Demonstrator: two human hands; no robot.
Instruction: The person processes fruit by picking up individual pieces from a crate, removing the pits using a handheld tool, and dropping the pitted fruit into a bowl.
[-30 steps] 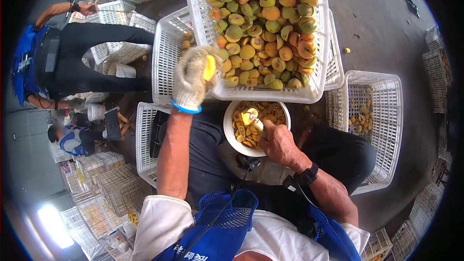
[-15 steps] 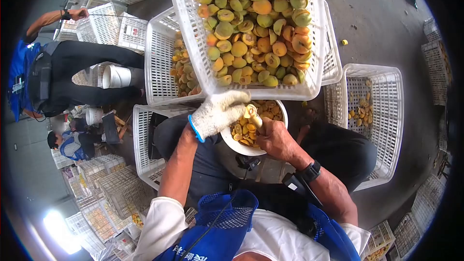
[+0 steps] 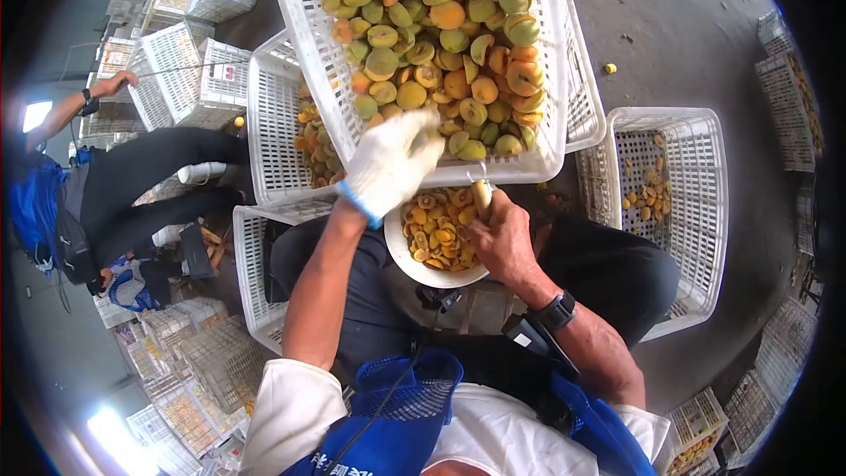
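Note:
My left hand [image 3: 395, 159], in a white knitted glove, is over the near edge of a white plastic crate [image 3: 553, 79]; its fingers are smeared by motion among halved apricots [image 3: 454, 40]. The halves are green, yellow and orange, some with brown pits showing. My right hand [image 3: 504, 242], bare, is closed around a wooden-handled tool [image 3: 482, 201] whose thin metal end points up toward the crate. Below both hands, between my knees, sits a white bowl [image 3: 398, 256] of small orange-yellow apricot pieces [image 3: 438, 234].
To the right stands a crate [image 3: 716, 211] with a few fruit pieces at its bottom. Another crate [image 3: 264, 115] of fruit sits under the full one's left side. A person in dark trousers [image 3: 167, 163] stands at left near stacked crates [image 3: 181, 70]. One fruit [image 3: 610, 68] lies on the floor.
My left hand has moved up from the bowl and tool to the fruit in the crate. My right hand keeps the tool, now tipped more upright. The view has shifted slightly.

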